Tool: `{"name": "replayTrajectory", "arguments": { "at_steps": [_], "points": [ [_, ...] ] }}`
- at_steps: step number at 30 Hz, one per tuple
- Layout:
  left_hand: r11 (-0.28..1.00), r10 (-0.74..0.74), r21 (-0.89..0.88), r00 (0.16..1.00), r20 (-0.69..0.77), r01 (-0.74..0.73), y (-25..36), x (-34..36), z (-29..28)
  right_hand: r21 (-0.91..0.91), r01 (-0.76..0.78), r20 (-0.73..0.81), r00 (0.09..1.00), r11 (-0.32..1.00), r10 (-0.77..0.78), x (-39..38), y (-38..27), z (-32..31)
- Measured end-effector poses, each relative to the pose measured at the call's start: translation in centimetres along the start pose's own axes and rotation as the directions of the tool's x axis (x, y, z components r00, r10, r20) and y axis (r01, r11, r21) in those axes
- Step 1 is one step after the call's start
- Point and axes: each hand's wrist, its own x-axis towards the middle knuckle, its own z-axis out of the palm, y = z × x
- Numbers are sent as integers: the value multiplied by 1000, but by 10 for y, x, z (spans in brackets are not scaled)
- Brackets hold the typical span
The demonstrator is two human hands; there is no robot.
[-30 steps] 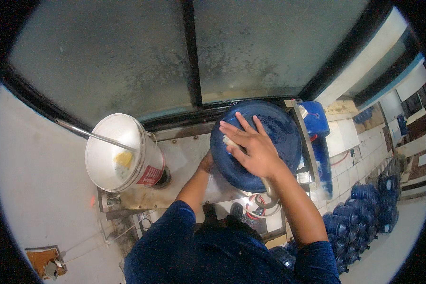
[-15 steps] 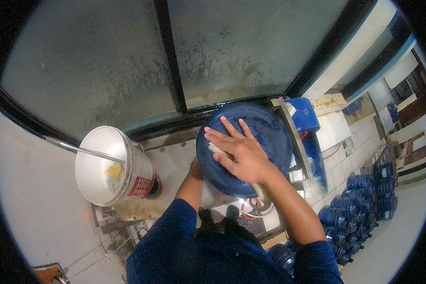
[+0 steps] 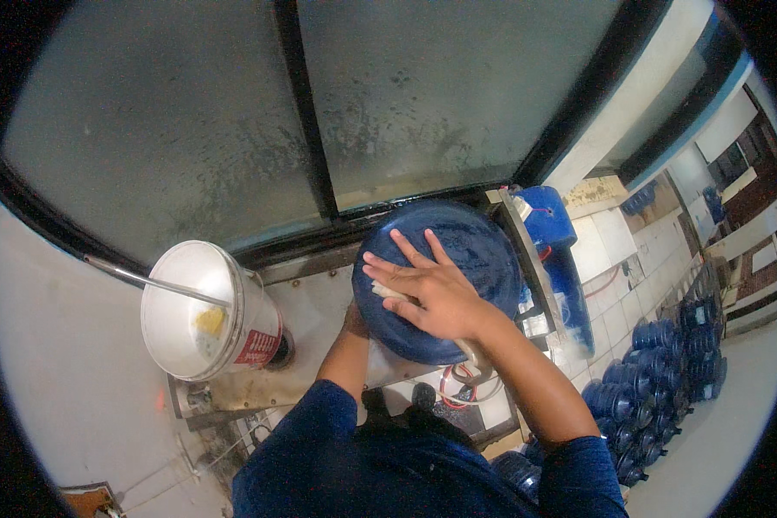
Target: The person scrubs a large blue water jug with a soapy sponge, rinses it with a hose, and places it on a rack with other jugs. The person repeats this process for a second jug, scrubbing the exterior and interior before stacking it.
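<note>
The big blue water jug (image 3: pixel 475 259) stood on the metal table (image 3: pixel 311 302) below the frosted window (image 3: pixel 406 104), its round base up. The right hand (image 3: pixel 427 293) lay flat on it, fingers spread, pressing a pale strip. The left hand (image 3: pixel 354 319) was mostly hidden behind the jug; its grip could not be told. A white bucket (image 3: pixel 203 311) stood nearby.

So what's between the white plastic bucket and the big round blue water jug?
In the head view, a bare strip of wet grey metal counter separates the white plastic bucket from the blue jug.
</note>
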Motion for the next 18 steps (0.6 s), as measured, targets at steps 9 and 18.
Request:
{"name": "replayTrajectory", "arguments": {
  "at_steps": [9, 18],
  "points": [
    [995, 92, -28, 991, -96, -95, -33, -31, 15, 55, -32, -12, 999, 998, 32, -3, -5, -10],
    [1000, 3, -19, 996, 85, -2, 18, 1, 45, 17, 18, 0, 1000, 1000, -18, -4, -5, -10]
  ]
}}
